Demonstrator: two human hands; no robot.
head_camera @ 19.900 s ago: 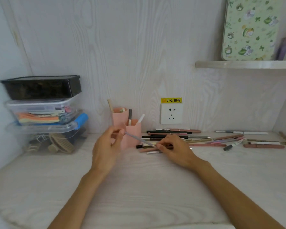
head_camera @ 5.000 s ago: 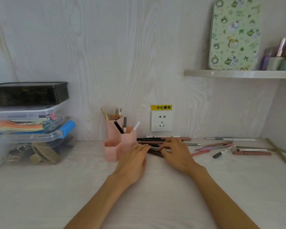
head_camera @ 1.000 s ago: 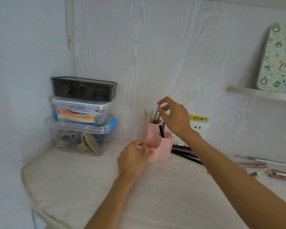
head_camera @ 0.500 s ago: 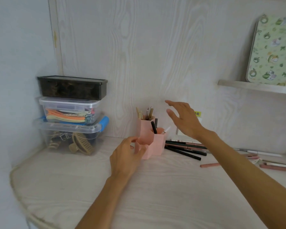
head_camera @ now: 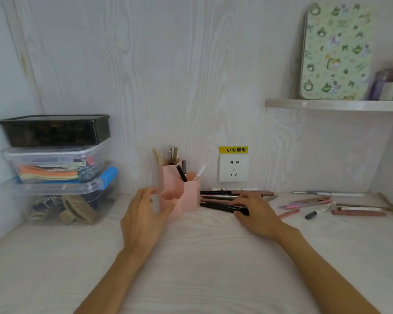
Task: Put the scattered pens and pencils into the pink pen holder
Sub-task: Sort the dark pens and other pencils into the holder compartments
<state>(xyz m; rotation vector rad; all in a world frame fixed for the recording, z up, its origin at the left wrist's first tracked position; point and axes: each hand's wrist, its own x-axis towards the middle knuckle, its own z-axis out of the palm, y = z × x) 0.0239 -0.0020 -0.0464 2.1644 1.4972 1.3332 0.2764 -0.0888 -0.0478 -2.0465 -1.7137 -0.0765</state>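
Observation:
The pink pen holder (head_camera: 191, 196) stands at the back middle of the white desk (head_camera: 202, 257), with several pens and pencils upright in its tall compartments. My left hand (head_camera: 143, 218) curls around its low front-left compartment, thumb on the front wall. My right hand (head_camera: 256, 214) lies on the pile of dark pens (head_camera: 220, 196) just right of the holder. Its fingers and thumb pinch a black pen (head_camera: 216, 206) that rests on the desk. Further right lie pink pencils (head_camera: 309, 203), a dark-capped marker (head_camera: 315, 213), a brown pen (head_camera: 359, 213) and a white pen (head_camera: 331, 194).
Stacked plastic storage boxes (head_camera: 55, 168) fill the desk's left back corner. A wall socket (head_camera: 233, 167) sits just behind the pens. A shelf (head_camera: 336, 105) with a green patterned tin (head_camera: 336, 53) hangs at upper right. A thin wooden stick (head_camera: 390, 208) lies at the far right.
My right hand dropped a pen into the holder's tall compartment, then came down to the pile and took the black pen. My left hand stayed at the holder.

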